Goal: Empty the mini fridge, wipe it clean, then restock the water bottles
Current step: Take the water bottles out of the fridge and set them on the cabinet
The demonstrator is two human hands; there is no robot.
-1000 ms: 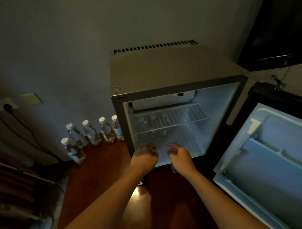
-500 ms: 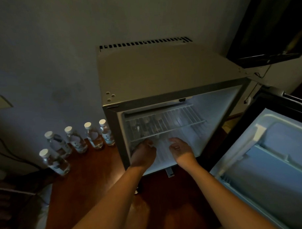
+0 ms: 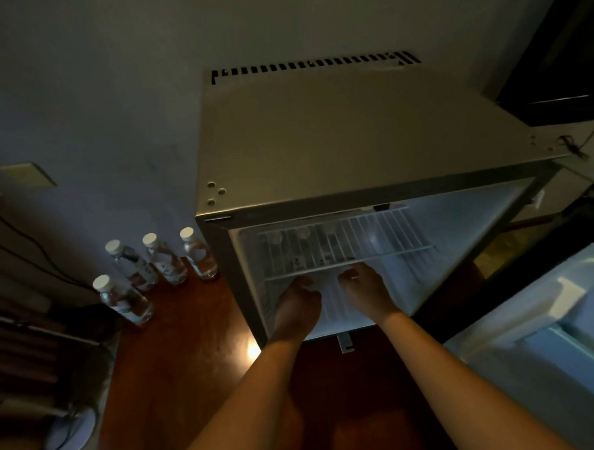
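**Two hands reach into the open mini fridge**

The mini fridge (image 3: 353,132) stands open in the middle of the view. Its door (image 3: 545,344) swings out at 4 o'clock. Both hands are inside, just under the front bar of the wire shelf (image 3: 350,246). The left hand (image 3: 296,305) has its fingers bent, but I cannot tell if it holds anything. The right hand (image 3: 365,289) sits just beside it, at 3 o'clock from it. Its fingers are bent too, and I cannot tell if they grip something. Small blurry things show through the shelf bars. Four water bottles (image 3: 162,259) stand upright on the brown floor (image 3: 179,363), at 9 o'clock from the fridge. Three stand in a row near the wall, one stands closer.
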